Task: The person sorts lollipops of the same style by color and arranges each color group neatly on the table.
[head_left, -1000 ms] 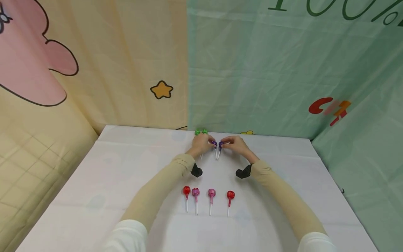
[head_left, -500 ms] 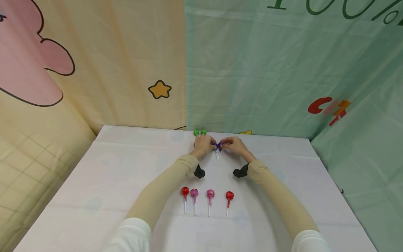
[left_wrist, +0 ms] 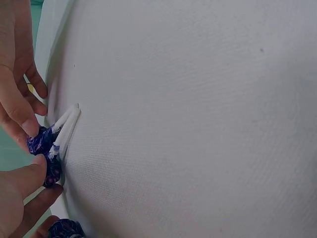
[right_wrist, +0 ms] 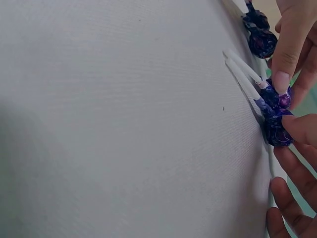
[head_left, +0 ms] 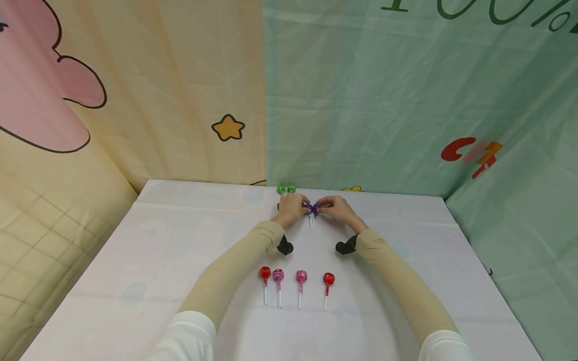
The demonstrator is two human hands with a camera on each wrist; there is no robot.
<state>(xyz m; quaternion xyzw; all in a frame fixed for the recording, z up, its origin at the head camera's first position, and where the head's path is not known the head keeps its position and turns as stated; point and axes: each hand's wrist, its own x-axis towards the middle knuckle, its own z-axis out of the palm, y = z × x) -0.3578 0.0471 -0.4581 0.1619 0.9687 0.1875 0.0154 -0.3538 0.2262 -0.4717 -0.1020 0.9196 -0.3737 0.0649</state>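
Near the far edge of the table, my left hand (head_left: 291, 208) pinches a purple-wrapped lollipop (left_wrist: 52, 173) between thumb and fingers. Facing it, my right hand (head_left: 337, 209) pinches a second purple lollipop (right_wrist: 277, 130) the same way. The two wrapped heads touch side by side, and their white sticks slant together toward the near side, tips close. Another dark purple lollipop (right_wrist: 261, 39) lies beside my left hand; in the head view that hand mostly hides it. Just beyond my left hand are two green lollipops (head_left: 291, 188), their sticks hidden.
Closer to me on the white tablecloth (head_left: 384, 321) lies a row: a red lollipop (head_left: 265, 273), two pink lollipops (head_left: 301, 276) and another red lollipop (head_left: 329, 279). Black straps hang at both wrists. Printed curtains (head_left: 343, 100) stand behind and beside the table.
My hands have drawn closer, bringing the two purple lollipop heads from slightly apart into contact. Over the last half second they have hardly moved. The row in front stays as it was.
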